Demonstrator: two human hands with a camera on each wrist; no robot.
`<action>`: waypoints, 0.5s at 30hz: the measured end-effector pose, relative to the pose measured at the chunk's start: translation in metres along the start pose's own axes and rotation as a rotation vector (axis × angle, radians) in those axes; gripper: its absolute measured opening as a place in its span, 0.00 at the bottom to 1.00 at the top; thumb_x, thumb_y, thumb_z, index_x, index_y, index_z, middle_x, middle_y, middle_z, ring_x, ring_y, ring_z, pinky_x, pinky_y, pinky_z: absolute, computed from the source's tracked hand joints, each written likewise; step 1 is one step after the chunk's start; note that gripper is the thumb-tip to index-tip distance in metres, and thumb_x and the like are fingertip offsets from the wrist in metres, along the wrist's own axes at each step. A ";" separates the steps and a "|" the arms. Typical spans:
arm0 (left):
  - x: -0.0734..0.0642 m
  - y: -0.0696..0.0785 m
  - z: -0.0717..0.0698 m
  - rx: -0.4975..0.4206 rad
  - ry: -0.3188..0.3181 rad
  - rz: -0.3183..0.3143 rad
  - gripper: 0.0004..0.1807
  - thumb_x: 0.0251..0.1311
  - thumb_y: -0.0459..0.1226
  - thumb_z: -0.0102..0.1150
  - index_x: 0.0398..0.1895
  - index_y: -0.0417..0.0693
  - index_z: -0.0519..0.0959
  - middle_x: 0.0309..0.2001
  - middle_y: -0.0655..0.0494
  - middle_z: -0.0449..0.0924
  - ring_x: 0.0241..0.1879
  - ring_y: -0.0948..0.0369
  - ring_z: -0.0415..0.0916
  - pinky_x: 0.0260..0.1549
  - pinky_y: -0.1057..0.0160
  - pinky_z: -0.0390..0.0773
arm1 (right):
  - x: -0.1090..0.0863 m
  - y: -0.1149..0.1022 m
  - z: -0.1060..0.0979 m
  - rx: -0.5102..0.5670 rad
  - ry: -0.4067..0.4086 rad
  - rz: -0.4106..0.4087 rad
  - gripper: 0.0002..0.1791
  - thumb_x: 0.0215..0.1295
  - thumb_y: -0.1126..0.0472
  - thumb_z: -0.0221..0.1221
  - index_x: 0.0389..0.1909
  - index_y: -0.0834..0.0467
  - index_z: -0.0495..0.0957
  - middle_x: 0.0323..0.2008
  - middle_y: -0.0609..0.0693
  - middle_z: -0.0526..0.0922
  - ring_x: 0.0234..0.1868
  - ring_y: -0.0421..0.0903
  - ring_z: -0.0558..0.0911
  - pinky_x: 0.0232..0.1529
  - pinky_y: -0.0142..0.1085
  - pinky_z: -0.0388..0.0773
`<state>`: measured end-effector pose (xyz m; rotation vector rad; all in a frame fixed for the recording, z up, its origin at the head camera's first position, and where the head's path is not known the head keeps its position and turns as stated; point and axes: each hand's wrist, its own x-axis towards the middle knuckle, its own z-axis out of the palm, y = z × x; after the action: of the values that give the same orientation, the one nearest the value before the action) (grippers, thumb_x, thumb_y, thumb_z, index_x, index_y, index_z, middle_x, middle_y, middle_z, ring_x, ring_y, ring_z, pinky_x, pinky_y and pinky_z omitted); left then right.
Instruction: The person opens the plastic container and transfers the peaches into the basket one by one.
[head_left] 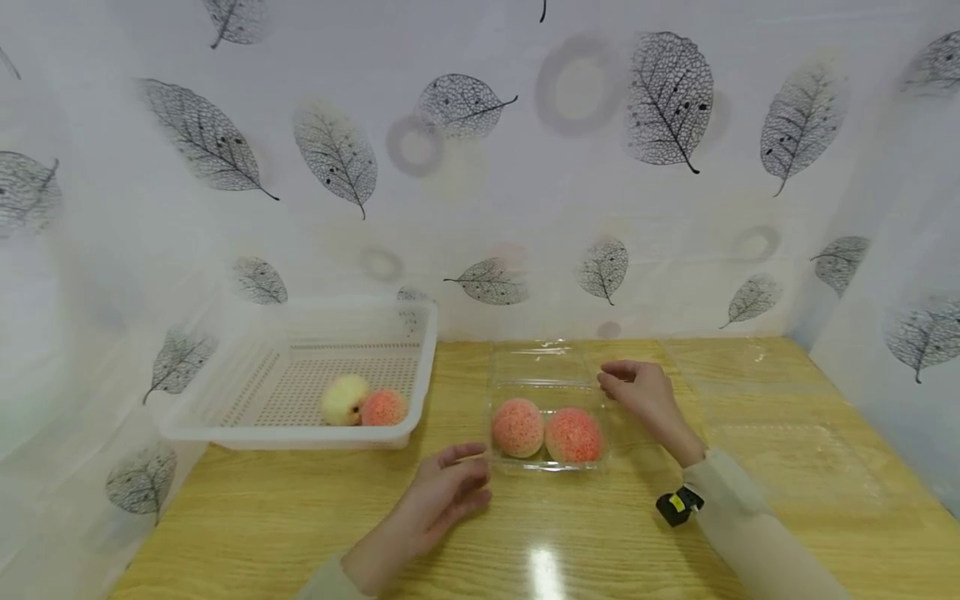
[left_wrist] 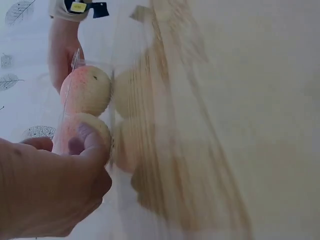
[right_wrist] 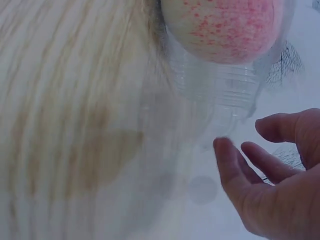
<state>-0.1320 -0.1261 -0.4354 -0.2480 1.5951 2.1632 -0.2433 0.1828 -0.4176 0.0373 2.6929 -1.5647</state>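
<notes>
A clear plastic clamshell box [head_left: 546,467] sits mid-table, its lid [head_left: 542,364] folded back toward the wall. Two pink-speckled peaches lie side by side in its base: the left peach [head_left: 517,427] and the right peach [head_left: 574,435]. By the front left corner is my left hand [head_left: 446,497], fingers loosely bent with nothing in them. My right hand [head_left: 647,395] hovers beside the box's right edge near the lid fold, thumb and fingers apart. From the right wrist view, a gap shows between the right fingertips [right_wrist: 223,145] and the box wall [right_wrist: 215,82].
At the left stands a white perforated plastic basket [head_left: 300,432] holding a pale peach [head_left: 345,400] and a pink peach [head_left: 386,407]. More clear plastic boxes [head_left: 795,458] lie on the right side of the wooden table [head_left: 300,500]. A leaf-printed curtain [head_left: 480,192] closes off the back.
</notes>
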 end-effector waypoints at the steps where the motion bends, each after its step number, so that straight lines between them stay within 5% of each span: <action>1: -0.003 0.000 -0.003 0.043 -0.016 -0.004 0.25 0.68 0.35 0.60 0.66 0.36 0.70 0.42 0.58 0.78 0.41 0.65 0.78 0.44 0.65 0.83 | -0.002 -0.001 -0.001 -0.076 0.005 -0.043 0.23 0.73 0.58 0.59 0.61 0.70 0.78 0.54 0.67 0.84 0.47 0.53 0.88 0.46 0.40 0.87; 6: -0.021 0.012 -0.017 0.296 -0.084 0.023 0.27 0.71 0.40 0.59 0.68 0.35 0.70 0.55 0.47 0.77 0.48 0.61 0.78 0.48 0.59 0.84 | -0.014 -0.015 -0.002 -0.274 0.013 -0.242 0.20 0.71 0.59 0.60 0.57 0.67 0.81 0.52 0.65 0.86 0.51 0.62 0.86 0.49 0.51 0.85; 10: -0.037 0.027 -0.028 0.551 -0.148 0.130 0.25 0.73 0.42 0.57 0.67 0.37 0.72 0.61 0.41 0.76 0.54 0.55 0.79 0.53 0.53 0.83 | -0.025 -0.022 -0.002 -0.307 -0.006 -0.355 0.16 0.70 0.62 0.61 0.54 0.67 0.82 0.50 0.63 0.87 0.47 0.59 0.88 0.44 0.48 0.87; 15: -0.058 0.039 -0.042 0.860 -0.217 0.281 0.20 0.75 0.45 0.56 0.63 0.45 0.77 0.61 0.46 0.79 0.54 0.59 0.79 0.48 0.63 0.82 | -0.036 -0.027 -0.002 -0.341 -0.069 -0.468 0.14 0.68 0.65 0.62 0.52 0.66 0.83 0.50 0.62 0.87 0.46 0.57 0.88 0.43 0.42 0.88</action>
<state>-0.1031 -0.1886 -0.3920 0.4813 2.3322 1.4037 -0.2080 0.1711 -0.3917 -0.6832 3.0126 -1.1166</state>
